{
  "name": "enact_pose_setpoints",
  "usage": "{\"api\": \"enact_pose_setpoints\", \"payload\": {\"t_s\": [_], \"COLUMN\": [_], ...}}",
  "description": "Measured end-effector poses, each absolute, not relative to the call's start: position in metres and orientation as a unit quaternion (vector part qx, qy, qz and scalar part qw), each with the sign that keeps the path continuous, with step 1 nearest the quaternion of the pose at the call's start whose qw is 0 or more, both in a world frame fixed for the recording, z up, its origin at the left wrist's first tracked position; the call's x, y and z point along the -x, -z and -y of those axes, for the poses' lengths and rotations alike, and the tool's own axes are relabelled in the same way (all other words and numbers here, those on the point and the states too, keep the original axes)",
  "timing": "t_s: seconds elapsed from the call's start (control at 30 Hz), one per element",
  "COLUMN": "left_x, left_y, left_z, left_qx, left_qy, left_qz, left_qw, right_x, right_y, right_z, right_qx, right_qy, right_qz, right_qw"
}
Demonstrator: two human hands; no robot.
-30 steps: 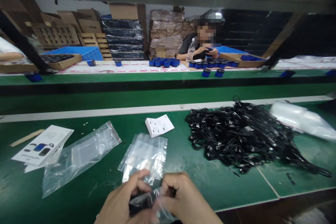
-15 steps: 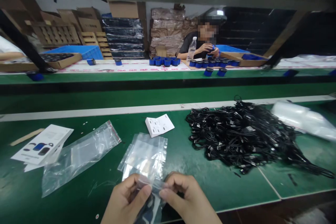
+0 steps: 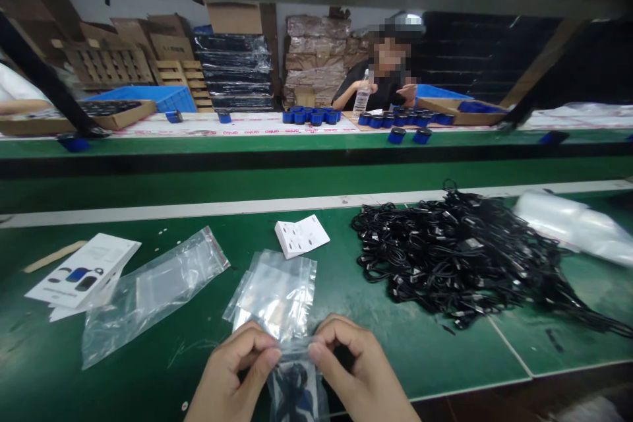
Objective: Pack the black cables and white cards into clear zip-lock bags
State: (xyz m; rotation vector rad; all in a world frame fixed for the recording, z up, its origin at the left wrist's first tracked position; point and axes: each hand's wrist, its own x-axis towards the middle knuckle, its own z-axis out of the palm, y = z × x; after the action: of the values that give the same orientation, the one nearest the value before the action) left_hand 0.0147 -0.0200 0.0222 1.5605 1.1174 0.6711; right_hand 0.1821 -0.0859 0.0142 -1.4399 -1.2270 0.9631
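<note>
Between my two hands hangs a clear zip bag (image 3: 299, 392) with a dark coiled cable and something pale inside. My left hand (image 3: 242, 366) pinches its top edge at the left corner, thumb against fingers. At the right corner my right hand (image 3: 349, 359) pinches the same edge. Just beyond my fingertips lies a pile of flat clear bags (image 3: 281, 283). Behind that pile sits a stack of folded white leaflets (image 3: 302, 236). A large heap of black cables (image 3: 455, 257) spreads to the right of my hands.
On the left lie a long clear bag (image 3: 153, 297) and printed cards (image 3: 82, 273) beside a thin wooden strip (image 3: 54, 256). Plastic bags (image 3: 573, 224) rest at the far right. Across a raised shelf with blue-and-black pieces (image 3: 311, 116) and a bottle (image 3: 362, 95), a person (image 3: 356, 82) sits.
The bag's top edge is now stretched straighter between my fingers, and its dark contents show more clearly. Across the shelf, the person's hands have moved apart, one now by the bottle.
</note>
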Motion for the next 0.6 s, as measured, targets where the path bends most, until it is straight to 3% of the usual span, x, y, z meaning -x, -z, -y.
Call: {"api": "enact_pose_setpoints", "payload": {"t_s": [0.27, 0.6], "left_x": [-0.017, -0.012], "left_y": [-0.015, -0.016], "left_z": [0.026, 0.028], "left_qx": [-0.637, -0.661], "left_qy": [-0.262, -0.266], "left_qz": [-0.443, -0.417], "left_qw": [0.574, 0.565], "right_x": [-0.177, -0.162], "right_y": [-0.013, -0.006], "right_z": [0.082, 0.085], "right_qx": [0.577, 0.556], "right_qy": [-0.415, -0.343], "right_qz": [0.513, 0.551], "right_qw": [0.482, 0.519]}}
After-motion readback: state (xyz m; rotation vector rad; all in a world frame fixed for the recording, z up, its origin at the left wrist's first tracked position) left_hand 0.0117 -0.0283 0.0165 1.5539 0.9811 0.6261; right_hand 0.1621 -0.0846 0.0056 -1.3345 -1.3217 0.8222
